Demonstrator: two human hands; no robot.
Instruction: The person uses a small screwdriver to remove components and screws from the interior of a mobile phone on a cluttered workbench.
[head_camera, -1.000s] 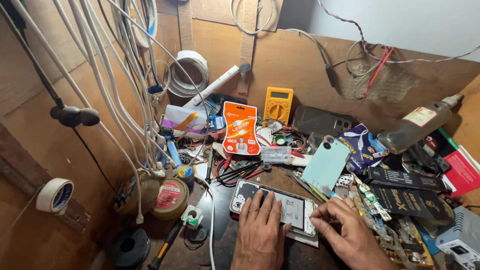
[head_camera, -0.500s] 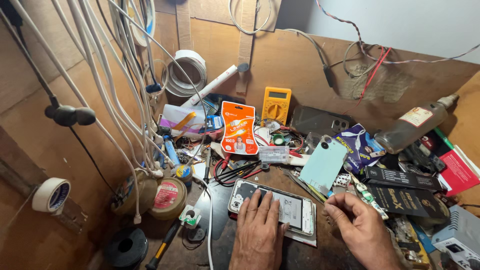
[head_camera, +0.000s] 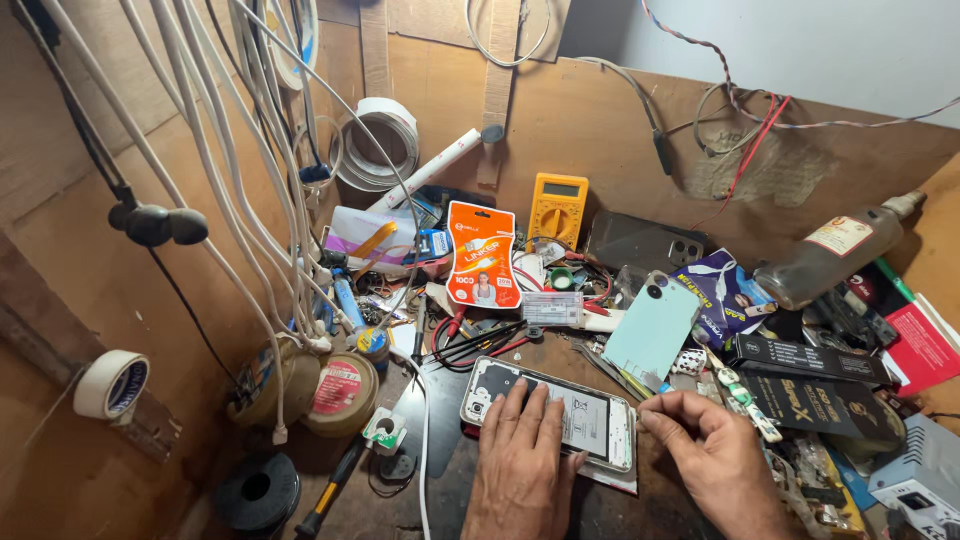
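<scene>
**Holding the open phone flat**

Pressing down, my left hand (head_camera: 522, 462) lies flat, fingers spread, on the open phone (head_camera: 549, 412) at the front of the bench. My right hand (head_camera: 712, 448) has slid off the phone and now sits just beside its right edge, fingers curled and pinched; I cannot tell if they hold anything. The clear bottle (head_camera: 836, 250) lies tipped at the back right, and I cannot tell what is inside.
</scene>
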